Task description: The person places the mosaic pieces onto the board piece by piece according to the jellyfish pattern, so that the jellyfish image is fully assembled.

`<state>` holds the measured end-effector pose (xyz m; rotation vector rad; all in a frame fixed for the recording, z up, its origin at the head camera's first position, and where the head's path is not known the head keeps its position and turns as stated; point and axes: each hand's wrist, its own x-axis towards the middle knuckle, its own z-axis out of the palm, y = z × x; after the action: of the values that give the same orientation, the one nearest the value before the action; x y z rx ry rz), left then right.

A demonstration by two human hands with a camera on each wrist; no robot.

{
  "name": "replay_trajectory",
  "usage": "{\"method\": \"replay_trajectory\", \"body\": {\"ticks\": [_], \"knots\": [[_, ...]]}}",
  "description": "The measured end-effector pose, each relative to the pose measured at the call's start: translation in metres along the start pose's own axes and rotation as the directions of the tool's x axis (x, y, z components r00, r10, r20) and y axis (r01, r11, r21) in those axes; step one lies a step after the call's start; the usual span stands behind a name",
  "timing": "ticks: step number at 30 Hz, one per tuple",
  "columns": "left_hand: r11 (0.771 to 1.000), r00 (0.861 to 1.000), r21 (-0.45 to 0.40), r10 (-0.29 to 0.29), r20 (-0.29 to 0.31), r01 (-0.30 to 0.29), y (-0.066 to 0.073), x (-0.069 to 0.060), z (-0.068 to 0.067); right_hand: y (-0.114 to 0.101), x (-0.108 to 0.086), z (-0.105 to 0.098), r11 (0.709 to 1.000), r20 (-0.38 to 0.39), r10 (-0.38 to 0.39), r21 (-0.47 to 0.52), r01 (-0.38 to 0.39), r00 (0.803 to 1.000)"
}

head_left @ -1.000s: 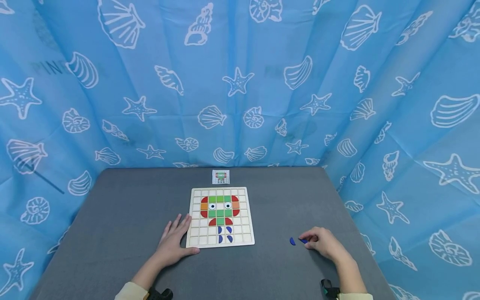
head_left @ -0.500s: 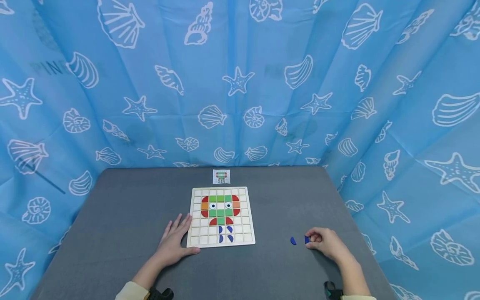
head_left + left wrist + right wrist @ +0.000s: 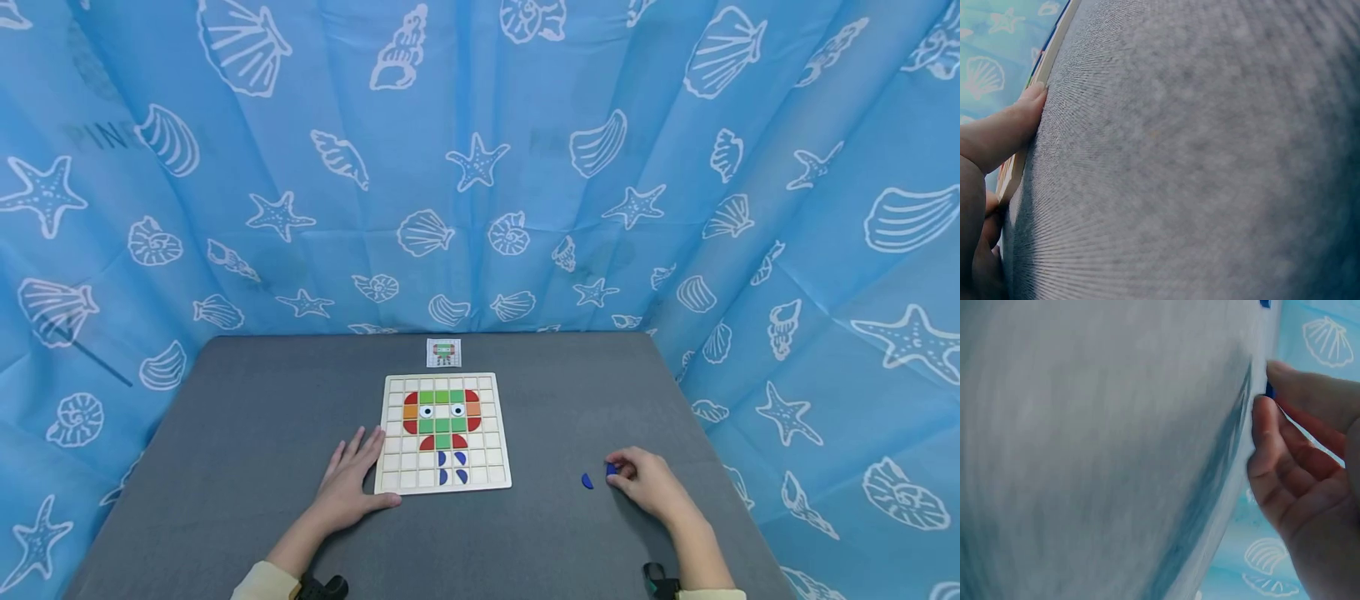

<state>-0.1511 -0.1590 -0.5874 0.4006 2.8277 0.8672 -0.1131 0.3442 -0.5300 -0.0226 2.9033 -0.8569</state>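
A square wooden grid board [image 3: 487,458] lies on the table with a figure of red, orange and green pieces, two eye pieces and several blue half-round pieces [image 3: 443,477]. My left hand [image 3: 347,487] rests at its lower left corner, fingers spread along the left side and thumb [image 3: 1013,125] against the near edge. Right of the board, my right hand [image 3: 648,483] pinches a blue half-round piece [image 3: 611,469] between thumb and fingers. In the right wrist view that blue piece [image 3: 1270,389] is mostly hidden by the fingertips. Another blue half-round piece [image 3: 587,481] lies just left of this hand.
A small picture card [image 3: 444,352] showing a similar figure lies behind the board. The grey cloth-covered table [image 3: 300,400] reaches back to a blue curtain [image 3: 480,167] with white shell and starfish prints, which also hangs along the right side.
My right hand first touched the blue piece lying flat, then pinched it up and shifted right. Now it has moved slightly back to the left with it. My left hand stays in place.
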Motion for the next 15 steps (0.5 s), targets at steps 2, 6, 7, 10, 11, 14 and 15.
{"method": "replay_trajectory", "body": {"ticks": [2,6,7,10,11,14,15], "knots": [[1.000,1.000,-0.001,0.002,-0.003,-0.002,0.000,0.000,0.000,-0.005,0.000,0.001,1.000,-0.041,-0.017,0.002,0.017,0.999],[1.000,1.000,-0.003,-0.001,0.005,0.001,0.001,0.000,-0.001,-0.021,0.003,0.005,0.996,-0.133,-0.087,-0.011,0.087,0.987],[1.000,1.000,-0.005,-0.002,0.007,0.002,0.001,0.000,-0.001,-0.026,0.004,0.007,0.994,-0.158,-0.111,-0.018,0.110,0.981],[1.000,1.000,-0.007,-0.003,0.010,0.003,0.001,0.000,-0.001,-0.042,0.009,0.014,0.986,-0.222,-0.168,-0.036,0.164,0.960],[1.000,1.000,-0.008,-0.005,0.013,0.005,0.001,0.000,-0.002,-0.048,0.011,0.016,0.984,-0.237,-0.180,-0.038,0.176,0.955],[1.000,1.000,-0.007,-0.002,0.012,0.002,0.000,0.000,-0.002,-0.065,0.015,0.024,0.977,-0.265,-0.212,-0.033,0.211,0.941],[1.000,1.000,-0.007,-0.002,0.012,0.002,0.000,0.000,-0.002,-0.070,0.017,0.027,0.975,-0.267,-0.220,-0.033,0.219,0.938]]}}
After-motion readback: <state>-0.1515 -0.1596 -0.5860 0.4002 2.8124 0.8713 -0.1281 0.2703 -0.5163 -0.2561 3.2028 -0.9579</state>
